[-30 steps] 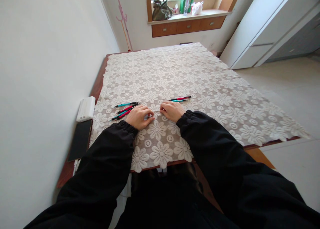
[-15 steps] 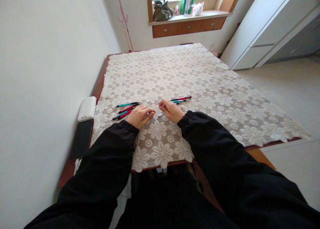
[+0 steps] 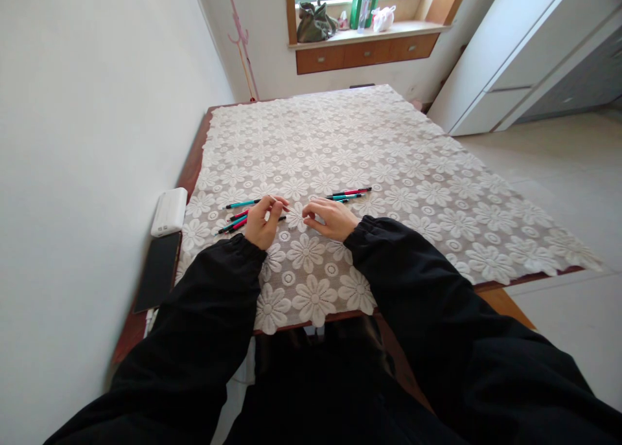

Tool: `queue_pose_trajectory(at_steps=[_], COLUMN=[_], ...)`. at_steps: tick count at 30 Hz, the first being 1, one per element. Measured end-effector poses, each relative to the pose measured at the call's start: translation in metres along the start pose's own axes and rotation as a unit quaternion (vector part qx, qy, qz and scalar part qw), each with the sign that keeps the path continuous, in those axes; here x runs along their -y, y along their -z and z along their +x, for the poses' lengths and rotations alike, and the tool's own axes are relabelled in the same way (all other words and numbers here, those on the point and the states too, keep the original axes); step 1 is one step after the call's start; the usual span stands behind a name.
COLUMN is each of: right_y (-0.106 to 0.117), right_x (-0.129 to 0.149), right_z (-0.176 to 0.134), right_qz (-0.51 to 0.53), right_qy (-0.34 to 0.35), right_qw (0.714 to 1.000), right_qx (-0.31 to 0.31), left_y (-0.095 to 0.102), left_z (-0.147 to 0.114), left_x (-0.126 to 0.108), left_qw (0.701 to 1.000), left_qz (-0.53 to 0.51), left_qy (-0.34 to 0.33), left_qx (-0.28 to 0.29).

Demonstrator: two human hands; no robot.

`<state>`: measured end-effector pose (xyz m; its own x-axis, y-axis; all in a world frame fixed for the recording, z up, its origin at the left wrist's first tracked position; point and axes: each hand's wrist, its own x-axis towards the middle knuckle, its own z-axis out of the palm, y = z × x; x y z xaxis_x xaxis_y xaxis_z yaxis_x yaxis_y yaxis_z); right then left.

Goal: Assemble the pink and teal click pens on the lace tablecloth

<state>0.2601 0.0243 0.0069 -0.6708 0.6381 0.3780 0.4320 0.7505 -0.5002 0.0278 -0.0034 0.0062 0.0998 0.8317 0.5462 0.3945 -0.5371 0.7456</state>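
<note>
My left hand [image 3: 264,225] is above the lace tablecloth, thumb and fingertips pinched on a thin pale strand [image 3: 273,199] too small to make out well. Under and beside it lie several slim pens, among them a teal pen [image 3: 241,204] and a red pen [image 3: 240,215], partly covered by the hand. My right hand [image 3: 334,219] rests on the cloth with its fingers curved and the thumb apart from them; nothing shows between them. Just behind it is a second small group of pens, with a red pen [image 3: 352,192] and a teal pen [image 3: 350,197].
The flowered lace tablecloth [image 3: 315,296] covers most of the table. At the left edge sit a white box-shaped device [image 3: 169,212] and a dark flat phone-like slab [image 3: 158,271], close to the wall. A window ledge [image 3: 369,33] with bags and a bottle is beyond.
The pale strand no longer stretches between my hands. My left hand has turned upward and drawn back slightly to the left; my right hand's fingers have loosened from a pinch.
</note>
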Motion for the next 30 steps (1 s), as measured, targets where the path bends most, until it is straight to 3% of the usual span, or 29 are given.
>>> queue_pose_trajectory(at_steps=[4, 9, 17, 25, 30], right_y=[0.0033, 0.0015, -0.0011, -0.0022, -0.0035], right_x=[-0.0049, -0.0097, -0.0089, -0.0041, -0.0036], right_z=[-0.0016, -0.0017, -0.0014, -0.0012, 0.0003], right_qz=[-0.065, -0.066, -0.051, -0.029, 0.061], right_qy=[-0.010, -0.029, -0.007, -0.044, -0.052], right_qw=[0.998, 0.995, 0.996, 0.999, 0.997], right_qx=[0.017, 0.073, 0.074, 0.012, -0.024], left_y=[-0.0019, -0.0014, -0.0007, -0.0009, -0.0017], left_z=[-0.0015, -0.0015, -0.0010, -0.0022, -0.0028], left_x=[0.0055, 0.0021, -0.0010, 0.0013, 0.0035], left_qw=[0.999, 0.999, 0.999, 0.999, 1.000], left_qz=[-0.013, 0.004, 0.028, 0.032, 0.011], left_qy=[0.005, -0.001, -0.026, -0.006, 0.006], left_qx=[-0.045, -0.040, -0.023, -0.013, -0.004])
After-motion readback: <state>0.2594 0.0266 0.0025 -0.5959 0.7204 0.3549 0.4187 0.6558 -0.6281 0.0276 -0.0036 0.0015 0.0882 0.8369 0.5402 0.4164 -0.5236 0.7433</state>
